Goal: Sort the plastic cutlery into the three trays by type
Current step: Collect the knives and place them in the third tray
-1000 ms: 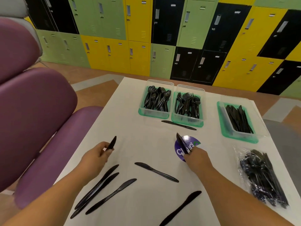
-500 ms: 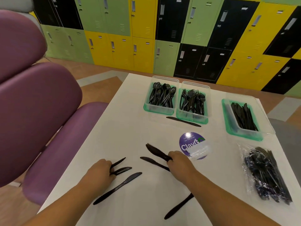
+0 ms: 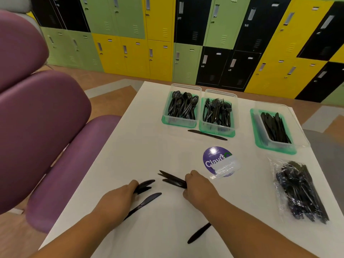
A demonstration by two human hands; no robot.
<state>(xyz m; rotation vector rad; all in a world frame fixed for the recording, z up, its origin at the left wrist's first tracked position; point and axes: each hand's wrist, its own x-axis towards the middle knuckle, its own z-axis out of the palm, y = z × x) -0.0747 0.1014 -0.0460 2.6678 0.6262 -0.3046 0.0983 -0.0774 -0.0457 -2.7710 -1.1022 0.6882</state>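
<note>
Nearest the viewer, a lone black knife (image 3: pixel 198 233) lies flat on the white table (image 3: pixel 130 146), its upper end hidden beneath the right forearm. The left hand (image 3: pixel 119 198) rests knuckles-up on the table, fingers curled round a small bundle of knives (image 3: pixel 145 184) whose blade tips project to the right; the exact count in the bundle cannot be told. Just beside that hand, a loose knife (image 3: pixel 147 200) lies diagonally, its handle running under the wrist. The right hand (image 3: pixel 199 189), near the left, has its fingers closed round a pair of knives (image 3: pixel 171 178), the blades pointing left and splayed slightly apart. Beyond the right hand, a round purple sticker (image 3: pixel 214 157) is fixed to the tabletop, partly covered by a strip of clear film (image 3: pixel 226 168). To the right, near the table edge, a clear bag of cutlery (image 3: pixel 299 192) lies flat. Farther back, a stray knife (image 3: pixel 206 135) lies crosswise just in front of two adjoining trays: the spoon tray (image 3: pixel 178 124) on the left and the fork tray (image 3: pixel 231 134) on the right, both well filled. The knife tray (image 3: pixel 273 148) stands apart to the right and contains the sorted knives (image 3: pixel 275 127). A purple chair (image 3: pixel 46 127) stands left of the table; green, yellow and black lockers (image 3: pixel 162 25) line the far wall.
</note>
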